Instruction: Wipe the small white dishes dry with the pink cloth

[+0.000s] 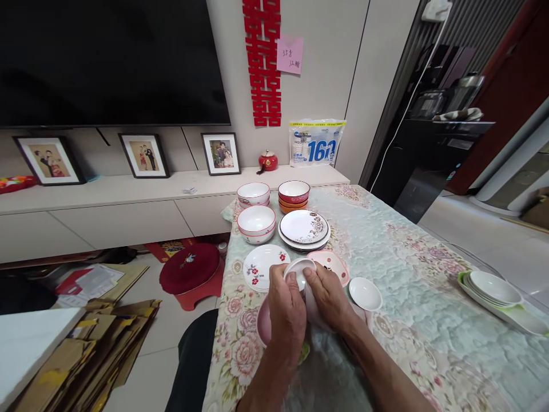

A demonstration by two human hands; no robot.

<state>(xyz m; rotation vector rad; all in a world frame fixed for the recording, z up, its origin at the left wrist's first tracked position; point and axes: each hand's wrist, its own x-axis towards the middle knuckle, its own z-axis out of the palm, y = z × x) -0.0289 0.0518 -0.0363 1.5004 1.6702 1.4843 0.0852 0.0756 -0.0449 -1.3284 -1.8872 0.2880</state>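
My left hand (pixel 286 303) is closed around one side of a small white bowl (pixel 299 266), its thumb over the rim. On the other side my right hand (pixel 328 292) grips the same bowl, with pale cloth-like material (pixel 315 315) hanging beneath its palm; I cannot make out exactly what that is. A pink bowl (pixel 263 323) sits partly hidden behind my left hand. Just beyond my hands lie a pink spotted dish (pixel 338 266) and flowered white plates (pixel 261 264). To the right is another small white dish (pixel 365 293).
Farther back stand stacked plates (pixel 303 226), white bowls (pixel 256 222) and red-rimmed bowls (pixel 294 191). An oblong green-edged dish (pixel 529 322) carries several small bowls at the right. A red stool (pixel 191 274) and flattened cardboard (pixel 72 366) are left of the flowered tablecloth (pixel 412 292).
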